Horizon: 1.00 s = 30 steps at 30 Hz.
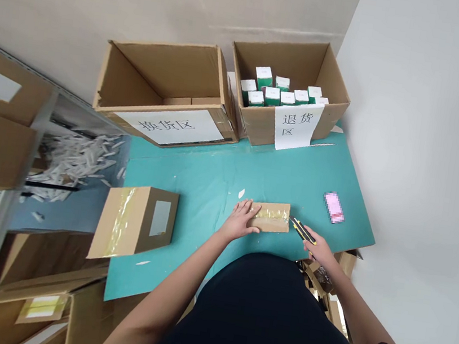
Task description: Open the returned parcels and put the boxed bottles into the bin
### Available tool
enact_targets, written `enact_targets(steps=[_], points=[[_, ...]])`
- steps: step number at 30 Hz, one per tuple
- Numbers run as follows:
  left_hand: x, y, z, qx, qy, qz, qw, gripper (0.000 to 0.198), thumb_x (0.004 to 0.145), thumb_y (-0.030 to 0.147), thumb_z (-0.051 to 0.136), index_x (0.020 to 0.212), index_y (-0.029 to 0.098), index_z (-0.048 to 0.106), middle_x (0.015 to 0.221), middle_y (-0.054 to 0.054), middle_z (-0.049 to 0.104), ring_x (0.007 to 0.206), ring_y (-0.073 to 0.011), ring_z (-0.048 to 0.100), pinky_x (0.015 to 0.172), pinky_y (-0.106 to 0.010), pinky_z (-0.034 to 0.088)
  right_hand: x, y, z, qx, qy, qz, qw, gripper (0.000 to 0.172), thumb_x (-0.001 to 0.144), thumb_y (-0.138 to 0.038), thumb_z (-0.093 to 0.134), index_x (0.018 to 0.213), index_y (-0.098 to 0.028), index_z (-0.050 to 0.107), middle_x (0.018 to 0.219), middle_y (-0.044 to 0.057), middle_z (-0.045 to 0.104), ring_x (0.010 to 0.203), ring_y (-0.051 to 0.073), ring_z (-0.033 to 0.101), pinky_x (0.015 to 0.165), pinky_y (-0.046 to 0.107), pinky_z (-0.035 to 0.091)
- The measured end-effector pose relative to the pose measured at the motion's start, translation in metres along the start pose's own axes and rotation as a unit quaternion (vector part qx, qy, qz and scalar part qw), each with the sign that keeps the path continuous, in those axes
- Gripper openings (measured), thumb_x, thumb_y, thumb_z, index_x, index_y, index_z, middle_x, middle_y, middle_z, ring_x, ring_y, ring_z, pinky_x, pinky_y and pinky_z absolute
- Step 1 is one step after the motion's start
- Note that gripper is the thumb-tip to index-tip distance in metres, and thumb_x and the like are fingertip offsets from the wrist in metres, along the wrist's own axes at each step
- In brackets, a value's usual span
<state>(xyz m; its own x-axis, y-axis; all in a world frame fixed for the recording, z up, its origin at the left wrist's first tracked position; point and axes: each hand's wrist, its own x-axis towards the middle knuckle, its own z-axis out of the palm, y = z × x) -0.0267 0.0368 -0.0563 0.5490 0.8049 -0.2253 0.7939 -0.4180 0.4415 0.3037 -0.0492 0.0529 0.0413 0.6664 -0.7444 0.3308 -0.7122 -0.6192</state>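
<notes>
A small taped cardboard box (pixel 272 218) lies flat on the green table (pixel 212 175) near its front edge. My left hand (pixel 241 220) presses on the box's left end with its fingers spread. In my right hand (pixel 318 247) is a black and yellow utility knife (pixel 302 229), its tip at the box's right end. Whether the blade touches the box is too small to tell.
Two large open cartons stand at the back, an exchange-labelled one (pixel 171 127) and one (pixel 260 135) holding several green-white boxes. A taped carton (pixel 132 221) is at left, a pink blurred item (pixel 334 207) at right. Another open carton (pixel 85 317) stands at lower left.
</notes>
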Motion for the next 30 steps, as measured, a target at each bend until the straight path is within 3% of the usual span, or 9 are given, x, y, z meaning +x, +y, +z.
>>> enact_targets(steps=[6, 11, 18, 25, 30], points=[[0.002, 0.003, -0.001, 0.014, -0.008, -0.007, 1.0, 0.108, 0.07, 0.07, 0.076, 0.159, 0.027, 0.031, 0.164, -0.019, 0.027, 0.153, -0.0426, 0.018, 0.121, -0.061, 0.018, 0.005, -0.003, 0.006, 0.046, 0.011, 0.013, 0.999, 0.068, 0.088, -0.025, 0.057, 0.154, -0.025, 0.042, 0.065, -0.007, 0.057, 0.039, 0.007, 0.047, 0.035, 0.017, 0.033], [0.002, 0.008, -0.002, 0.019, -0.004, -0.022, 1.0, 0.105, 0.071, 0.057, 0.081, 0.158, 0.026, 0.032, 0.163, -0.019, 0.028, 0.151, -0.0418, 0.022, 0.119, -0.058, 0.024, 0.006, -0.003, 0.014, 0.013, 0.026, 0.019, 0.999, 0.065, 0.09, -0.022, 0.054, 0.154, -0.025, 0.041, 0.065, -0.006, 0.057, 0.039, 0.008, 0.047, 0.036, 0.017, 0.034], [0.003, 0.008, 0.004, -0.003, 0.022, -0.013, 1.0, 0.103, 0.067, 0.054, 0.084, 0.155, 0.023, 0.039, 0.16, -0.02, 0.032, 0.148, -0.0434, 0.027, 0.117, -0.055, 0.031, 0.005, 0.006, 0.021, -0.104, 0.032, -0.035, 0.993, 0.063, 0.094, -0.02, 0.052, 0.156, -0.022, 0.04, 0.069, -0.002, 0.063, 0.045, 0.011, 0.053, 0.052, 0.022, 0.046], [0.003, 0.007, 0.007, -0.019, 0.032, -0.018, 0.999, 0.103, 0.066, 0.051, 0.085, 0.155, 0.023, 0.04, 0.159, -0.019, 0.033, 0.148, -0.0446, 0.027, 0.117, -0.056, 0.031, -0.008, -0.008, 0.021, -0.193, 0.042, -0.048, 0.979, 0.063, 0.094, -0.021, 0.052, 0.156, -0.023, 0.041, 0.083, 0.005, 0.072, 0.063, 0.018, 0.065, 0.065, 0.026, 0.051], [0.003, 0.004, 0.008, -0.032, 0.025, -0.013, 0.999, 0.106, 0.067, 0.052, 0.085, 0.157, 0.023, 0.037, 0.163, -0.019, 0.028, 0.151, -0.0439, 0.022, 0.12, -0.056, 0.027, -0.008, -0.017, 0.02, -0.129, 0.04, 0.008, 0.991, 0.063, 0.095, -0.021, 0.051, 0.156, -0.024, 0.04, 0.077, 0.002, 0.068, 0.05, 0.014, 0.057, 0.055, 0.025, 0.048]])
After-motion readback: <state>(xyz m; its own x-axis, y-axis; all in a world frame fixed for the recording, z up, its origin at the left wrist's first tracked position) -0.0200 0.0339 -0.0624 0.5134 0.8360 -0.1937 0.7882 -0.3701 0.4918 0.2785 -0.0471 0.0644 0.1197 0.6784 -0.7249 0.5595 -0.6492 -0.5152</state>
